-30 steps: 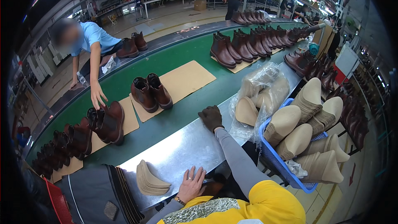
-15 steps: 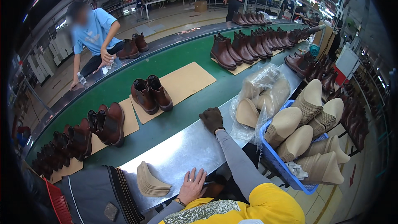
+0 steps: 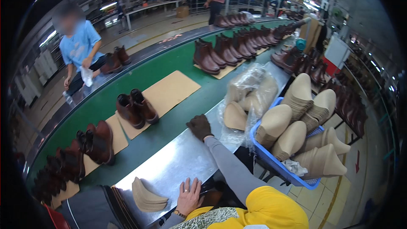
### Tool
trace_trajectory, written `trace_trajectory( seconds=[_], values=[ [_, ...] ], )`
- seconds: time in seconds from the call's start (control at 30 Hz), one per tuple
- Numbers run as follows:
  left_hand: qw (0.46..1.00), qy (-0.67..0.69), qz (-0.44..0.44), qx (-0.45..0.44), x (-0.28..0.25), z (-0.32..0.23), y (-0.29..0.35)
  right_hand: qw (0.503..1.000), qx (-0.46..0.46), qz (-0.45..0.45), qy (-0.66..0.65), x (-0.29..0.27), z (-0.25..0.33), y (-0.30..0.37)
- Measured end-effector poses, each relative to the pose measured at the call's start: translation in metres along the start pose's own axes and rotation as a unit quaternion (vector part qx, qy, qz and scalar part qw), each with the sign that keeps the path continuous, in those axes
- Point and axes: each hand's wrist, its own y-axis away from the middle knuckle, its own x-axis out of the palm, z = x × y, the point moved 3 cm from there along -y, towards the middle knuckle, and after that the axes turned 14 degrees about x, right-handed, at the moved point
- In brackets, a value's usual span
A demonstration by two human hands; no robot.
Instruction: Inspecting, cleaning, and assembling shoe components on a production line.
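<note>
My left hand, bare with a ring and a wristband, lies open and flat on the near edge of the shiny metal table. Just left of it sits a curved stack of beige shoe inserts. My right hand, in a dark glove, rests closed at the table's far edge beside the green conveyor belt; its fingertips are hidden. To its right, clear plastic bags hold more beige inserts. Across from my right hand, a pair of dark brown ankle boots stands on tan cardboard.
A blue basket full of stacked inserts stands right. More boots line the belt, and others fill a rack at right. A co-worker in light blue holds something white. Dark fabric lies lower left.
My view has turned slightly right, so most things sit farther left. Both my hands keep their places on the table. The co-worker has straightened and lifted the white thing.
</note>
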Motion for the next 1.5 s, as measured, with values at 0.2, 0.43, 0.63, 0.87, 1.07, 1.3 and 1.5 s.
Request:
trace_trajectory(
  seconds=[0.2, 0.43, 0.63, 0.87, 1.07, 1.3, 1.5],
  values=[
    [1.000, 0.005, -0.003, -0.011, -0.001, -0.001, -0.004, 0.999, 0.027, 0.026, 0.010, -0.007, 0.000, 0.001],
    [1.000, 0.000, 0.013, -0.013, -0.004, -0.002, -0.005, 0.999, 0.033, 0.022, 0.023, -0.003, -0.003, 0.003],
    [1.000, 0.001, 0.008, -0.013, -0.002, -0.001, -0.005, 0.997, 0.050, 0.050, 0.016, -0.010, 0.002, 0.003],
    [1.000, 0.001, 0.013, -0.014, -0.001, -0.002, -0.005, 0.998, 0.038, 0.048, 0.019, -0.010, 0.002, 0.003],
    [1.000, -0.002, 0.015, -0.011, -0.002, -0.001, -0.006, 0.997, 0.046, 0.058, 0.016, -0.006, 0.001, 0.001],
    [1.000, -0.008, 0.000, -0.002, -0.006, -0.001, -0.007, 0.998, 0.042, 0.051, 0.018, -0.007, 0.000, 0.002],
    [1.000, -0.011, -0.002, 0.001, -0.005, -0.002, -0.005, 0.998, 0.040, 0.047, 0.017, -0.008, -0.001, 0.002]
  ],
)
